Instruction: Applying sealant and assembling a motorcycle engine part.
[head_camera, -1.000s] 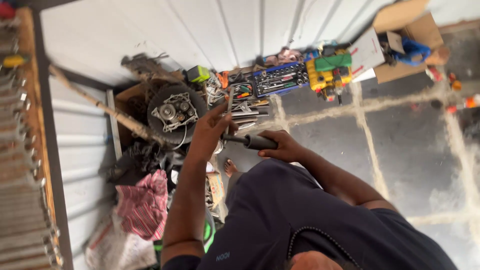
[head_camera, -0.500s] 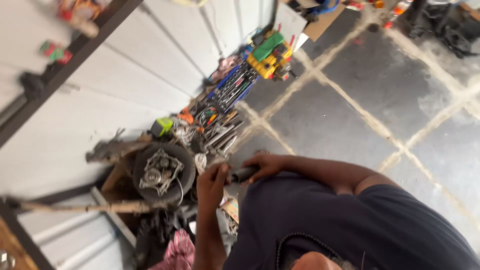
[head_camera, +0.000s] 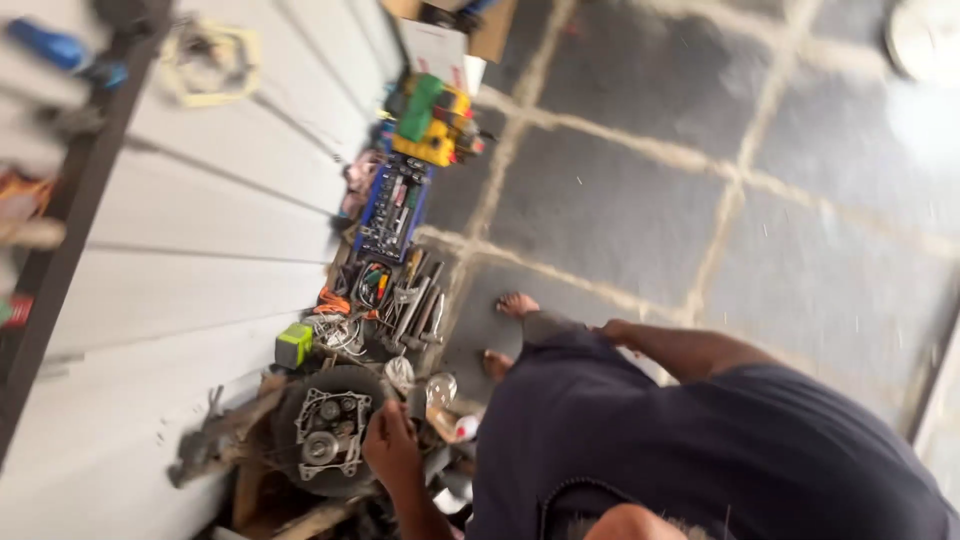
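The person is looking down at their own body in a dark blue shirt (head_camera: 720, 450), and the picture is blurry because everything is smeared. The left hand (head_camera: 392, 450) is reaching out to a round dark engine part (head_camera: 325, 432) with a grey metal plate in its middle, and the hand is resting at the right edge of that part. Its fingers (head_camera: 385, 415) are looking bent, but the blur is making it too hard to tell if they are holding anything. The right hand (head_camera: 610, 330) is sitting near the person's side, just by the shirt, and I cannot tell whether it is open or closed (it may be gripping something, but the view is too poor). Two bare feet (head_camera: 515, 305) are standing on the grey stone floor (head_camera: 620, 200), close to the tools. A line of things is lying along the white ribbed wall (head_camera: 210, 230): a small green box (head_camera: 293, 345) just beside the engine part, then some loose metal wrenches (head_camera: 415, 305), then a blue tool tray (head_camera: 393, 210), then a yellow and green case (head_camera: 432, 122). A cardboard box (head_camera: 480, 25) is sitting at the far end of the line. A wooden stick (head_camera: 225, 435) is lying to the left of the engine part.
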